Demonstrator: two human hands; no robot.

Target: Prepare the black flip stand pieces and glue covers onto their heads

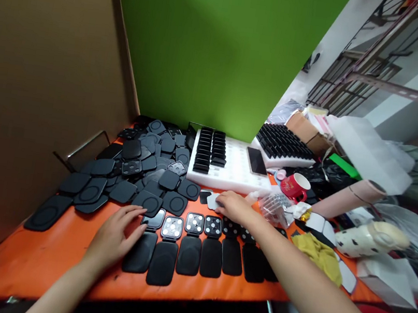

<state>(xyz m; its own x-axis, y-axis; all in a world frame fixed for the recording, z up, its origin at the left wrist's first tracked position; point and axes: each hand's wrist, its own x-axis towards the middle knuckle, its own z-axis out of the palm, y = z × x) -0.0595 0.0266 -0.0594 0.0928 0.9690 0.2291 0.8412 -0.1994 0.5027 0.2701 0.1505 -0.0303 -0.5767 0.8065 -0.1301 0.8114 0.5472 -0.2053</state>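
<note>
My left hand (pixel 112 236) rests at the left end of a row of opened black hinged pads, its fingers spread and their tips at the leftmost unit (pixel 140 253). Thumb and forefinger are apart there. The upper flaps in the row, such as this one (pixel 195 223), show silvery round discs; the lower flaps are plain black. Farther back, my right hand (pixel 235 207) has its fingertips closed on a small white square piece (pixel 212 202). A dark square piece (pixel 205 197) lies just left of it. My right forearm hides part of the row's right end.
Black pads (pixel 153 174) are heaped at the back left on the orange table (pixel 62 244). A white foam tray (pixel 229 180) holds black parts and a phone (pixel 256 161). Right are a red mug (pixel 295 186), a pink tumbler (pixel 348 198) and yellow cloth (pixel 314 256). Cardboard (pixel 40 74) stands left.
</note>
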